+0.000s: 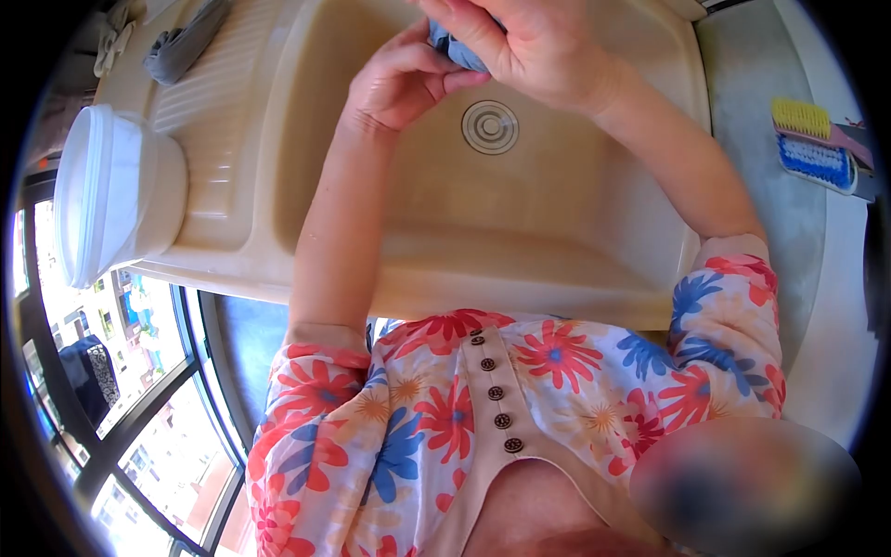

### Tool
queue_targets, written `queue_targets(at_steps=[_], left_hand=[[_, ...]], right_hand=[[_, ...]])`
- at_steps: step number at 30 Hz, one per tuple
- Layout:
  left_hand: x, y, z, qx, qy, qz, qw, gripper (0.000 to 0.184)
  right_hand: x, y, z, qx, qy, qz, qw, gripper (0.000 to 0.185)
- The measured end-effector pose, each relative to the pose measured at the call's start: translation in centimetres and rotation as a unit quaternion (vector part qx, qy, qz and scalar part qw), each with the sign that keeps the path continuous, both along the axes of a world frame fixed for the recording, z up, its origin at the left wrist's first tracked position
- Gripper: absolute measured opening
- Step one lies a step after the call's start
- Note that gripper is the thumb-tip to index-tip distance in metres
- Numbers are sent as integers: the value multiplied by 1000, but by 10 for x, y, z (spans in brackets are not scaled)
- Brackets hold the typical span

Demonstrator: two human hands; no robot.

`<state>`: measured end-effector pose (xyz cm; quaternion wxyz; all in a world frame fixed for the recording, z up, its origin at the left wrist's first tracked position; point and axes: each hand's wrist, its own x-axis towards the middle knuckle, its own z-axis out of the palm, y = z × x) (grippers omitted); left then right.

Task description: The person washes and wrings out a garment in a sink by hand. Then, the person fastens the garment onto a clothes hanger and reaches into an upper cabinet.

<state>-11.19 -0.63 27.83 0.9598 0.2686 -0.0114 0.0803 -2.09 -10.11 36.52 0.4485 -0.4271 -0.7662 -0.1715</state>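
At the top of the head view, a blue-grey cloth (457, 48) is bunched up over the beige sink (520, 195). My left hand (401, 82) holds it from the left, with thumb and fingers closed on its lower edge. From the right, my right hand (534, 51) is wrapped over the same cloth and hides much of it. Below the hands, the round drain (490, 127) shows in the sink floor. The top of the cloth and some fingertips are cut off by the frame edge.
A white bucket (158, 190) stands on the ribbed drainboard (223, 111) at the left. Beyond it lies a grey cloth (186, 45). On the right ledge are a yellow-bristled brush (801, 119) and a blue-and-white brush (817, 162). Windows (153, 390) are at lower left.
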Motion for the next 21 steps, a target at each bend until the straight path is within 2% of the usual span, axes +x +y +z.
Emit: queue_targets(at_steps=[3, 5, 8, 9, 10, 12, 14, 16, 17, 19, 20, 21], left_hand=[[5, 0, -1, -72, 44, -53, 995, 18], [8, 1, -2, -120, 72, -85, 986, 16], [17, 34, -48, 0, -39, 137, 990, 20], [18, 16, -15, -64, 2, 240, 969, 13], [13, 20, -8, -184, 55, 139, 972, 11], [12, 17, 4, -178, 44, 204, 962, 15], [7, 10, 19, -79, 35, 281, 956, 15], [2, -1, 33, 65, 45, 363, 929, 14], [0, -8, 40, 157, 60, 404, 899, 13], [-3, -31, 56, 362, 73, 445, 816, 11], [-5, -38, 55, 544, 21, 510, 666, 12], [-6, -46, 57, 636, -18, 528, 563, 15]], right_hand=[[-19, 4, -18, 45, -17, 18, 999, 13], [-23, -14, -17, -42, -51, -40, 997, 12], [-22, 1, -39, 9, 17, -60, 998, 16], [-25, 2, -23, -21, 174, -12, 984, 12], [-28, 3, -8, -23, 335, 48, 941, 8], [-7, 26, -29, 42, 505, 61, 860, 13], [9, 32, -42, 64, 686, 47, 723, 15], [25, 33, -75, 17, 793, 152, 590, 15], [32, 32, -96, -10, 835, 201, 513, 16], [57, 23, -149, -93, 851, 178, 485, 14], [62, 22, -163, -135, 857, 166, 469, 14], [38, 16, -140, -185, 815, 276, 475, 13]])
